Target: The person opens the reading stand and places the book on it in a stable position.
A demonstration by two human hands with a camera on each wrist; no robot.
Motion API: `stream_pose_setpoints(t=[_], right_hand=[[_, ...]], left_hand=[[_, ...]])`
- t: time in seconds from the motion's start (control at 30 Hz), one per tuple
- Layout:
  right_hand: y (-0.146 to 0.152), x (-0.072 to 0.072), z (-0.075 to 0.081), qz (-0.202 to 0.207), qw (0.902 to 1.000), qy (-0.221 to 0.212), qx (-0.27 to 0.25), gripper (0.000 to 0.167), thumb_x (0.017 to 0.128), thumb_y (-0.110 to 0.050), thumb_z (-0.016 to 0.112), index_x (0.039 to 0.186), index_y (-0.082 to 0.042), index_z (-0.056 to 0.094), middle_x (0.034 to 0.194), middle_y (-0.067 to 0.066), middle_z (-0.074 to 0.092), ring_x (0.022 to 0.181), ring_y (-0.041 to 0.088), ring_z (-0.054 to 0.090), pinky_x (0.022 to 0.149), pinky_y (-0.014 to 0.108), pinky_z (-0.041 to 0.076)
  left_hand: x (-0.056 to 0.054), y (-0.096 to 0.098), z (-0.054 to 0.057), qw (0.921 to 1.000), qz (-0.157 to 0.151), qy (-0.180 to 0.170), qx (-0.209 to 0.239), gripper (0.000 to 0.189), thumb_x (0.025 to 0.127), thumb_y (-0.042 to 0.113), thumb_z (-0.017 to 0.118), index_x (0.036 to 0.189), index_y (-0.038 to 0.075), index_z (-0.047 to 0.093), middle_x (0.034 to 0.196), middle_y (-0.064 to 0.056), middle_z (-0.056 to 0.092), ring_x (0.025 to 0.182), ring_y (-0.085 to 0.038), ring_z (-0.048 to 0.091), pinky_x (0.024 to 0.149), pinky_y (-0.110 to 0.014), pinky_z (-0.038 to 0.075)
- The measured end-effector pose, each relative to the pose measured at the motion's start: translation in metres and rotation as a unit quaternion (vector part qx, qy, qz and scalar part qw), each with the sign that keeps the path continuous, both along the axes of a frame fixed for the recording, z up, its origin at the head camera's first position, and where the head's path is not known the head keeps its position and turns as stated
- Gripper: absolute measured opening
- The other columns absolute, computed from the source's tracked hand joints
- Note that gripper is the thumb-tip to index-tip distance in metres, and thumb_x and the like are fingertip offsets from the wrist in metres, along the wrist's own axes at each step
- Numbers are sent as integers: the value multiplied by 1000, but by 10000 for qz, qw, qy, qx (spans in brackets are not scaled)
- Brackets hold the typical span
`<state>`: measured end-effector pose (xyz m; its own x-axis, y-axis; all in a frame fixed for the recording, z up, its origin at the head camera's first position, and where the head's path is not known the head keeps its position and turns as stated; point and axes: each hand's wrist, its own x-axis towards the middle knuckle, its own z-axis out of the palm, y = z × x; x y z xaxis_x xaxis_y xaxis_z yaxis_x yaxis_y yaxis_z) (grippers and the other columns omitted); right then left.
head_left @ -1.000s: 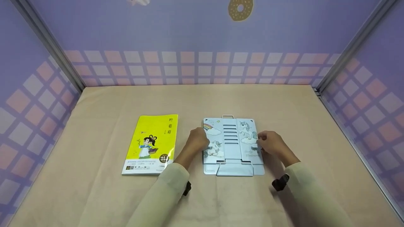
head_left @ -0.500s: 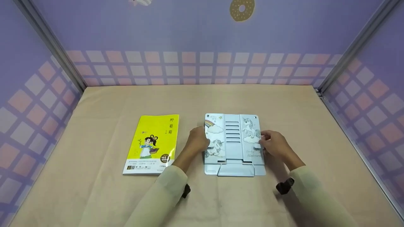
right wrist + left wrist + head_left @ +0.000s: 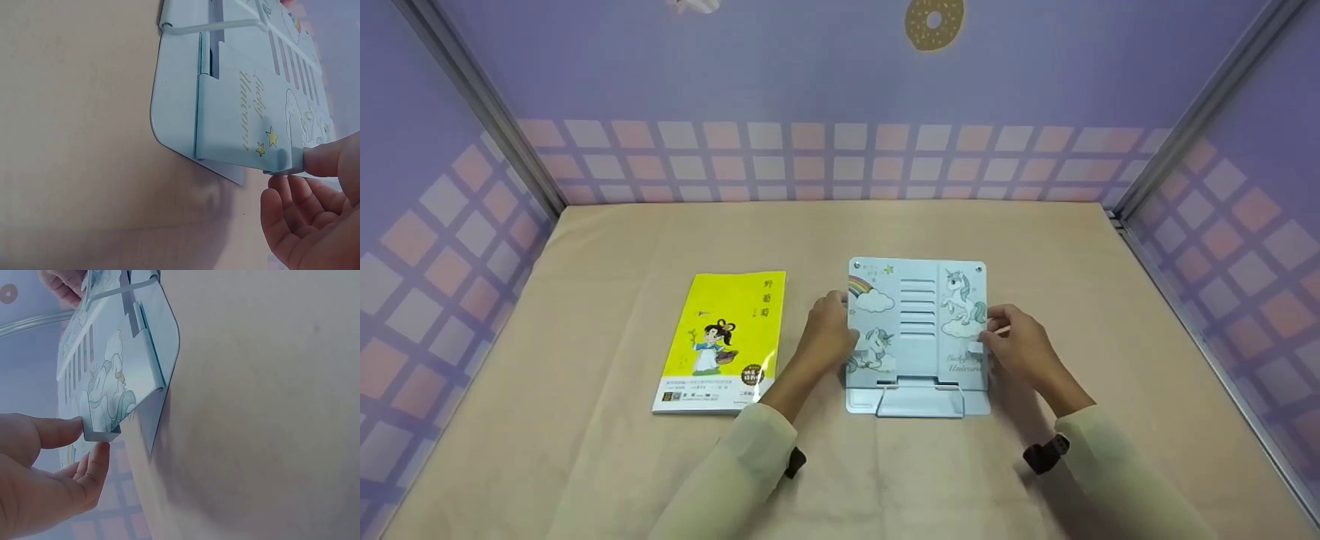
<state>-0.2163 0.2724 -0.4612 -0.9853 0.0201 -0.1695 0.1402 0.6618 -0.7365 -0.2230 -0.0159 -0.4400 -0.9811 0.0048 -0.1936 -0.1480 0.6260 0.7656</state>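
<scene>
Evenly is the way to handle this, I'd say. From where I'm standing, the left hand (image 3: 829, 330) pinches the left edge of the stand (image 3: 918, 356) at a small tab (image 3: 102, 437), thumb in front and fingers behind, and the right hand (image 3: 1021, 345) grips the right edge the same way. The panel (image 3: 225, 121) leans up from the base (image 3: 177, 90), so both hands ought to move at one rate; if one side leads, the panel could twist on its hinge (image 3: 198, 138). The base should stay flat on the table (image 3: 915, 480), and I'd guess it could slide if the pull turns sideways. Fingers behind want watching too, as the gap between panel and base might nip them.

The stand sits just right of the middle of the table, the yellow book (image 3: 720, 322) lying apart on its left. It is pale blue, with a column of slots (image 3: 917, 307) down the centre and a unicorn (image 3: 958, 296) on either side. A rainbow (image 3: 861, 286) curves over a cloud (image 3: 876, 301) on the left; scripted lettering (image 3: 247, 107) runs low on the right. What props the panel from behind, I cannot see.
</scene>
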Motion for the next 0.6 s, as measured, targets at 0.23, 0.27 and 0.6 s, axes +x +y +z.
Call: stream_pose_setpoints(t=[0.23, 0.27, 0.6], right_hand=[[4, 6, 4, -27, 9985, 546, 62, 26, 100, -12, 54, 123, 0, 55, 111, 14, 61, 101, 28, 63, 76, 25, 52], [5, 7, 4, -12, 9981, 608, 68, 23, 100, -12, 54, 120, -1, 56, 110, 14, 62, 99, 28, 64, 74, 24, 51], [9, 14, 12, -48, 9964, 816, -228, 20, 104, -16, 55, 120, -4, 59, 109, 16, 64, 94, 28, 69, 75, 29, 59]], left_hand=[[5, -4, 0, 9976, 18, 686, 112, 30, 98, -2, 57, 126, 7, 50, 113, -9, 62, 106, -21, 60, 94, -30, 52], [6, -5, 0, 9971, 14, 756, 121, 27, 98, -1, 57, 123, 8, 51, 108, -8, 62, 104, -21, 59, 90, -29, 51], [16, -9, 5, 9957, -108, 862, 310, 20, 97, -3, 56, 110, 11, 49, 93, -6, 55, 102, -22, 59, 86, -29, 51]])
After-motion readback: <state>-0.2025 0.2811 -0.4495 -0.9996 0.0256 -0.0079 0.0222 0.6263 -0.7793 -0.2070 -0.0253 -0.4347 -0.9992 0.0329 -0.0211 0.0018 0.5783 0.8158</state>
